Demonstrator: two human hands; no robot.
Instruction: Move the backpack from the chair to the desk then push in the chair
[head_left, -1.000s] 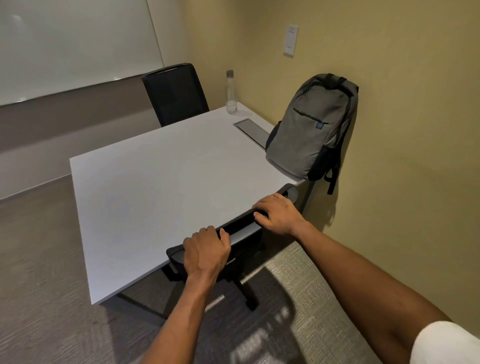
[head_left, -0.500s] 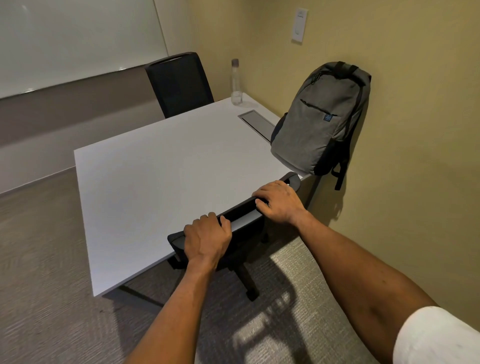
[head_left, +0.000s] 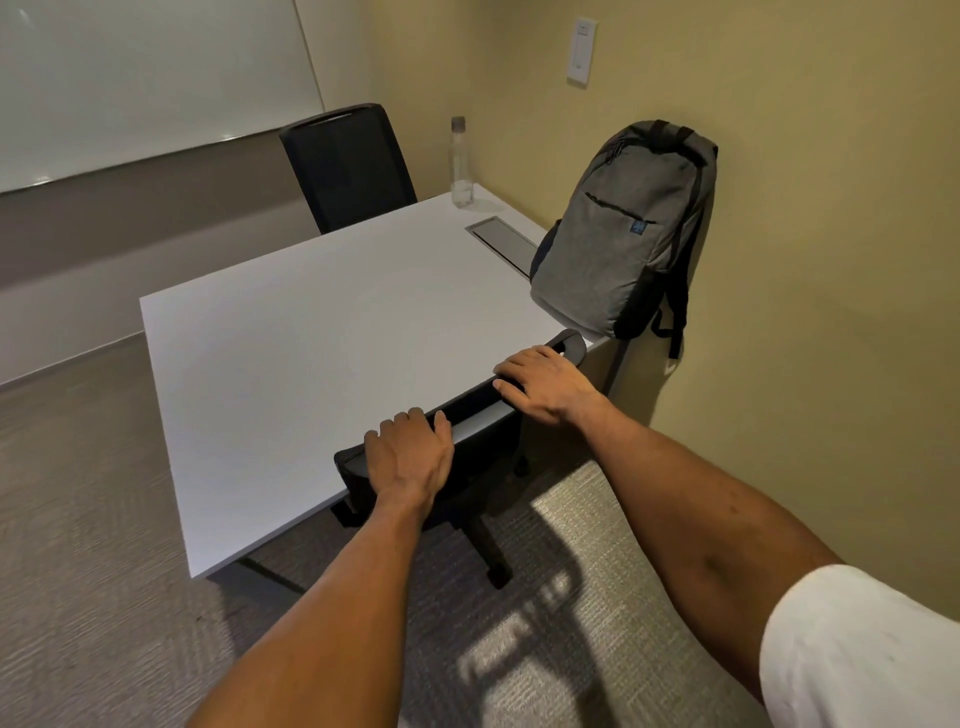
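A grey backpack (head_left: 621, 244) stands upright on the right corner of the white desk (head_left: 311, 353), leaning against the yellow wall. A black chair (head_left: 470, 410) sits tucked under the desk's near edge, with only its backrest top and base showing. My left hand (head_left: 410, 454) grips the left part of the backrest top. My right hand (head_left: 543, 382) rests on the right part of the backrest top, fingers curled over it.
A second black chair (head_left: 348, 166) stands at the desk's far side. A clear water bottle (head_left: 461, 163) and a metal cable hatch (head_left: 504, 243) are on the desk near the wall. A whiteboard (head_left: 145, 78) hangs at the back left. Carpet lies all around.
The view has shifted slightly; my hands stay on the chair back, which sits a little further under the desk edge. The backpack has not moved.
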